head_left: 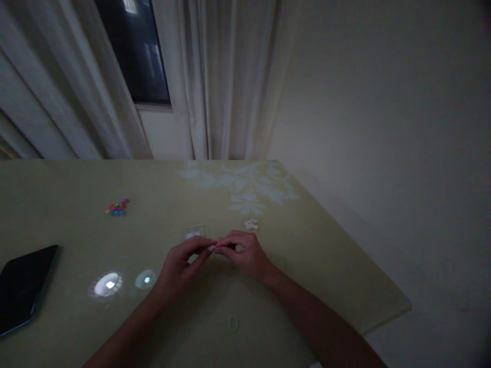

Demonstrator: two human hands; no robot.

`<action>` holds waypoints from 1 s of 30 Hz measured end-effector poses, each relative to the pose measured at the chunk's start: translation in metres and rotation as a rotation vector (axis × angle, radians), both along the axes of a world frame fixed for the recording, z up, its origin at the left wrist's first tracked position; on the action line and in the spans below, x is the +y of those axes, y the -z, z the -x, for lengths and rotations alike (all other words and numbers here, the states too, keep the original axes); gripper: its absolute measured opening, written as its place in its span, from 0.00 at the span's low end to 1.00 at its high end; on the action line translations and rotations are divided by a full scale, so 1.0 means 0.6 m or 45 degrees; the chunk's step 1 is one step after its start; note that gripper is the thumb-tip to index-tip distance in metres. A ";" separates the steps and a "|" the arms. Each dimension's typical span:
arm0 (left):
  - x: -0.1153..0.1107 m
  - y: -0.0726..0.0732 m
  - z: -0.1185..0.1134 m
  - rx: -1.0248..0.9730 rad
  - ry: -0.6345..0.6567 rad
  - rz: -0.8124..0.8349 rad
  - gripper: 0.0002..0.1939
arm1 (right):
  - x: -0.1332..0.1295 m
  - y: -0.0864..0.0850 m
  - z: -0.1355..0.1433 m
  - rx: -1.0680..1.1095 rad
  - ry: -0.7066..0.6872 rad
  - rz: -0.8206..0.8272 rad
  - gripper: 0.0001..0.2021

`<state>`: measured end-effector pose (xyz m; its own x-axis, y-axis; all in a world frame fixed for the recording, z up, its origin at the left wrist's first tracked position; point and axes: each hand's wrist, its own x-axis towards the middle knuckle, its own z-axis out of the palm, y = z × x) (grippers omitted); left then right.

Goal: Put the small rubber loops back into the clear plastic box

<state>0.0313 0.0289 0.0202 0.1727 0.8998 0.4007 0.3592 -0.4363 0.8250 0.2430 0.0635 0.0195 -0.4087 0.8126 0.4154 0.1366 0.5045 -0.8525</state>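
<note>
Over the middle of the table, my left hand [186,261] and my right hand [245,254] meet at the fingertips. Thumb and forefinger of each are pinched together on a tiny pale piece [211,248], too small to name. Just behind my left hand lies a clear, flat square packet or case [194,232] with something whitish in it. A small cluster of white pieces [251,224] rests beyond my right hand. Nearer to me, a pale ring [233,323] lies flat on the table.
A dark tablet [26,289] lies at the left. Farther back sits a little heap of colourful small pieces [117,208]. The pale-green table [153,179] has a leaf pattern and lamp reflections. Curtains [226,76] hang behind it, and a wall [383,128] runs along its right edge.
</note>
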 end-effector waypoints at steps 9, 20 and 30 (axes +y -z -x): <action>0.044 0.009 0.091 0.250 -0.651 -0.177 0.15 | 0.009 -0.006 0.000 -0.048 0.121 0.048 0.16; 0.042 0.024 0.080 0.931 -0.415 -0.392 0.24 | 0.001 -0.007 0.004 -0.068 0.096 0.027 0.12; 0.044 0.030 0.079 0.859 -0.335 -0.398 0.25 | 0.037 -0.010 -0.030 -0.201 0.272 -0.001 0.05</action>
